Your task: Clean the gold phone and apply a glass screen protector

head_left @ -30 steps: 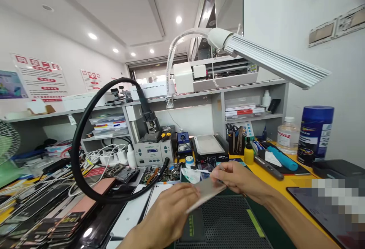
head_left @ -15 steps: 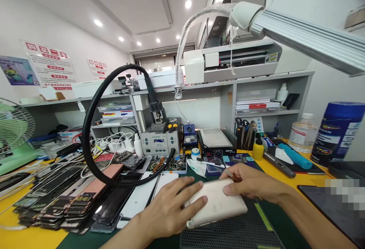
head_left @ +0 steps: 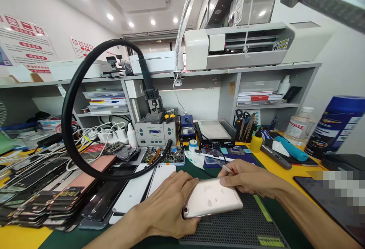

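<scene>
A pale gold smartphone (head_left: 213,199) is held back side up, with a logo near its right end and a camera at the lower left corner. My left hand (head_left: 171,199) is closed around its left end, thumb below and fingers along the far side. My right hand (head_left: 245,178) pinches the far right edge, the thumb on the back. A thin light-coloured tool (head_left: 227,169) sticks out between the right fingers; its kind is unclear. Below the phone lies a black honeycomb-textured mat (head_left: 245,222), partly hidden by it.
Stacked phone parts (head_left: 68,195) and white phone backs (head_left: 132,194) lie left. A black hose (head_left: 67,119) arches from the grey rework station (head_left: 154,133). At the right stand a blue can (head_left: 333,127), a clear bottle (head_left: 299,127) and a dark tablet-like slab (head_left: 327,203).
The phone's back has tilted toward me, so its logo now shows. My left fingers moved from lying across the back to gripping the left end. The camera view has shifted.
</scene>
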`<state>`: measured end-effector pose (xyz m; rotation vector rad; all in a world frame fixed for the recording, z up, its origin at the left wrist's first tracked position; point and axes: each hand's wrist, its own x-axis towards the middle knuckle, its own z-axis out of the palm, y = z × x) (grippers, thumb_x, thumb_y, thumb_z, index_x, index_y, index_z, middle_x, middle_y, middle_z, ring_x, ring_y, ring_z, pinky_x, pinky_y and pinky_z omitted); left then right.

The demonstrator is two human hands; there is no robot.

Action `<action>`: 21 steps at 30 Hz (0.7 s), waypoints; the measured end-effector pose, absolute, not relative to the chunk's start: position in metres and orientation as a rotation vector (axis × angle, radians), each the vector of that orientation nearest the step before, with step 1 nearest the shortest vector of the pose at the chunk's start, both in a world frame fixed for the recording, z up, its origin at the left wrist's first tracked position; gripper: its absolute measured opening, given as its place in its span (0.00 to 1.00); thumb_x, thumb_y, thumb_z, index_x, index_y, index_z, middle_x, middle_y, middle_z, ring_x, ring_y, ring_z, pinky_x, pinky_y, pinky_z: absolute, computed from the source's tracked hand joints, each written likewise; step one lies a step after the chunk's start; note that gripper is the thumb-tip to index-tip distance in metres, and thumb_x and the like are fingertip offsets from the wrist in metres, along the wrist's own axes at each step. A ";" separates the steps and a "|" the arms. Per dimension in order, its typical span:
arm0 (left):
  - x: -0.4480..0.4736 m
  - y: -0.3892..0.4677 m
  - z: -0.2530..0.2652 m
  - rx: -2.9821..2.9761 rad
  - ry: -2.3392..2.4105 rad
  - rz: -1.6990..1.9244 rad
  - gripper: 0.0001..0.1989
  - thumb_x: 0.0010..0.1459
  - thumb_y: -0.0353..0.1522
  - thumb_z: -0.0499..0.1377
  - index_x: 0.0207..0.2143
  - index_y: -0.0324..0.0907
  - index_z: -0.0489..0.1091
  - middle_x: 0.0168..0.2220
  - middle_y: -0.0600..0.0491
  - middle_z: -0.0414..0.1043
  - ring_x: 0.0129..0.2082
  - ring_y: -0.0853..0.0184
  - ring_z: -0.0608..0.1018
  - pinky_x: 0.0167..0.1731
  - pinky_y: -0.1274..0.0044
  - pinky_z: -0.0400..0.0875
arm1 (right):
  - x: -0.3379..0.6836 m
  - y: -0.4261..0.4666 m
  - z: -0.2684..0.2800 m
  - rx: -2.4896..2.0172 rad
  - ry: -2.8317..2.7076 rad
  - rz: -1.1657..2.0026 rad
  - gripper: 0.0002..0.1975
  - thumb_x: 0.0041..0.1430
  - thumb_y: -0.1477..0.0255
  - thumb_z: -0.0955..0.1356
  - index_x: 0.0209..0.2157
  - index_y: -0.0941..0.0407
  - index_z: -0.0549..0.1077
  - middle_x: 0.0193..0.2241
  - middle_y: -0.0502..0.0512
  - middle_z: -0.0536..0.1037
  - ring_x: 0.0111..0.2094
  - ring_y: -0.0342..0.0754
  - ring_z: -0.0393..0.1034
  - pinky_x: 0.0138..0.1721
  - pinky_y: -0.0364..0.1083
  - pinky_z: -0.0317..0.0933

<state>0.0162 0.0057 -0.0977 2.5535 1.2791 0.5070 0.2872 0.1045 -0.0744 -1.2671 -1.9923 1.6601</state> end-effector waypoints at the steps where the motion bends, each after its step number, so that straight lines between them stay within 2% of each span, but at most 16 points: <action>1: 0.015 0.008 -0.098 2.560 1.259 0.498 0.37 0.55 0.37 0.66 0.64 0.34 0.65 0.54 0.36 0.70 0.53 0.45 0.73 0.58 0.58 0.68 | 0.291 0.106 -0.072 -1.284 -1.982 1.591 0.21 0.47 0.55 0.79 0.29 0.58 0.77 0.20 0.44 0.64 0.20 0.38 0.48 0.19 0.41 0.39; 3: 0.012 0.012 -0.099 2.565 1.221 0.479 0.35 0.56 0.39 0.67 0.64 0.36 0.66 0.53 0.38 0.71 0.52 0.46 0.73 0.56 0.59 0.68 | 0.301 0.108 -0.066 -1.324 -1.929 1.443 0.21 0.50 0.53 0.78 0.26 0.57 0.76 0.22 0.45 0.62 0.22 0.39 0.49 0.21 0.41 0.41; 5: 0.009 0.014 -0.099 2.563 1.185 0.469 0.35 0.59 0.43 0.66 0.65 0.40 0.65 0.54 0.40 0.71 0.53 0.46 0.73 0.58 0.59 0.66 | 0.310 0.110 -0.061 -1.363 -1.862 1.372 0.25 0.58 0.47 0.72 0.28 0.57 0.77 0.22 0.45 0.58 0.23 0.41 0.47 0.21 0.42 0.43; 7: 0.006 0.016 -0.098 2.553 1.159 0.466 0.34 0.61 0.46 0.65 0.65 0.43 0.64 0.54 0.41 0.71 0.54 0.47 0.72 0.60 0.59 0.63 | 0.314 0.109 -0.058 -1.337 -1.818 1.394 0.26 0.62 0.46 0.68 0.32 0.57 0.79 0.24 0.48 0.63 0.24 0.43 0.51 0.22 0.42 0.49; 9: 0.005 0.016 -0.097 2.538 1.153 0.443 0.33 0.61 0.45 0.64 0.65 0.44 0.64 0.54 0.42 0.70 0.53 0.47 0.72 0.60 0.58 0.63 | 0.311 0.107 -0.059 -1.250 -1.723 1.483 0.20 0.61 0.52 0.71 0.43 0.54 0.78 0.28 0.51 0.70 0.25 0.43 0.56 0.23 0.42 0.54; 11: 0.005 0.016 -0.096 2.525 1.154 0.416 0.32 0.62 0.44 0.63 0.65 0.43 0.64 0.55 0.42 0.70 0.54 0.48 0.71 0.60 0.58 0.63 | 0.304 0.104 -0.060 -1.158 -1.546 1.577 0.22 0.59 0.60 0.75 0.53 0.49 0.74 0.30 0.51 0.74 0.23 0.43 0.60 0.21 0.42 0.57; 12: 0.005 0.016 -0.096 2.523 1.148 0.413 0.31 0.62 0.43 0.63 0.65 0.43 0.64 0.56 0.42 0.70 0.54 0.48 0.71 0.60 0.58 0.63 | 0.301 0.103 -0.060 -1.131 -1.438 1.613 0.23 0.58 0.64 0.75 0.55 0.49 0.73 0.30 0.50 0.76 0.22 0.43 0.61 0.19 0.41 0.57; 14: 0.004 0.014 -0.097 2.529 1.123 0.438 0.31 0.62 0.41 0.64 0.65 0.43 0.64 0.57 0.42 0.70 0.55 0.48 0.71 0.61 0.58 0.62 | 0.297 0.104 -0.060 -1.120 -1.259 1.666 0.17 0.56 0.70 0.75 0.48 0.51 0.78 0.28 0.51 0.77 0.20 0.44 0.65 0.17 0.42 0.61; 16: 0.002 0.013 -0.099 2.535 1.103 0.475 0.30 0.62 0.40 0.64 0.65 0.43 0.64 0.57 0.43 0.71 0.55 0.49 0.71 0.61 0.58 0.63 | 0.297 0.106 -0.058 -1.133 -1.147 1.725 0.11 0.55 0.72 0.71 0.41 0.54 0.80 0.28 0.54 0.79 0.22 0.45 0.72 0.22 0.42 0.67; 19: -0.001 0.011 -0.101 2.534 1.091 0.561 0.30 0.63 0.39 0.64 0.66 0.46 0.64 0.59 0.43 0.71 0.56 0.48 0.72 0.61 0.58 0.64 | 0.295 0.108 -0.058 -1.127 -1.085 1.847 0.17 0.57 0.70 0.63 0.42 0.57 0.80 0.34 0.59 0.83 0.34 0.50 0.81 0.31 0.44 0.72; 21: -0.002 0.010 -0.103 2.527 1.077 0.623 0.31 0.63 0.39 0.64 0.67 0.47 0.64 0.58 0.43 0.72 0.56 0.47 0.73 0.61 0.58 0.65 | 0.291 0.105 -0.062 -1.118 -1.144 1.903 0.18 0.59 0.68 0.62 0.44 0.58 0.78 0.37 0.61 0.84 0.39 0.52 0.82 0.32 0.45 0.72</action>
